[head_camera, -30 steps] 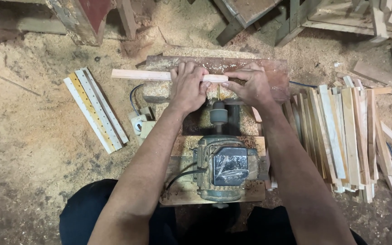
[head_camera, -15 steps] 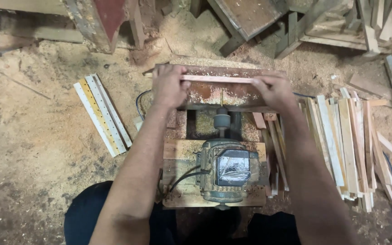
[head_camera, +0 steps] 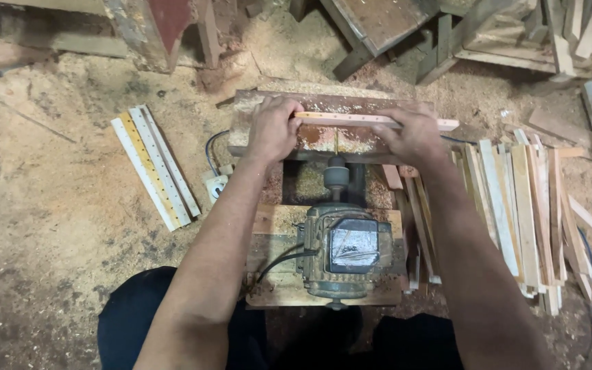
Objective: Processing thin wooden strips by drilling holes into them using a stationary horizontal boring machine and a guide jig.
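pale wooden strip (head_camera: 371, 120) lies across the sawdusty block (head_camera: 323, 137) above the motor (head_camera: 347, 250); left hand (head_camera: 272, 129) and right hand (head_camera: 412, 133) both clamp down on it; stacked slats (head_camera: 515, 205) lie right

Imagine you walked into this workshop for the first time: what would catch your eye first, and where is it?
At the centre, the left hand and right hand press a thin pale wooden slat with a row of holes against a sawdust-covered wooden block. Just below sits a grimy grey-green electric motor, its shaft pointing at the slat. To the right lies a heap of plain wooden slats; to the left, three drilled slats.
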